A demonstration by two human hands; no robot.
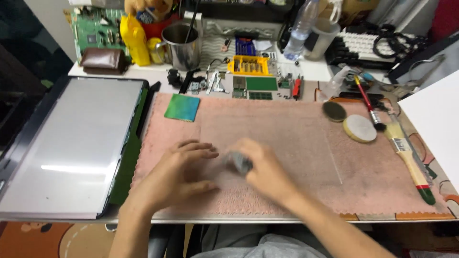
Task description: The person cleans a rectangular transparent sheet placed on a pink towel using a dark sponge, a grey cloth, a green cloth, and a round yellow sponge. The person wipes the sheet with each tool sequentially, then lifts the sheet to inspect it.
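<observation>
Both hands are on the pink towel (287, 138); left hand (179, 174) lies flat, fingers spread; right hand (260, 172) curls around a small blurred grey thing (237, 161) mid-towel; I'd brace with the flat palm, wiping slowly.

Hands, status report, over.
Left hand flat on the clear pane over the pink towel. Right hand grips a blurred grey object. Nothing in the way.

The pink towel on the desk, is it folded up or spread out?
Spread out. The pink towel lies flat, and the left hand and right hand rest on it.
</observation>
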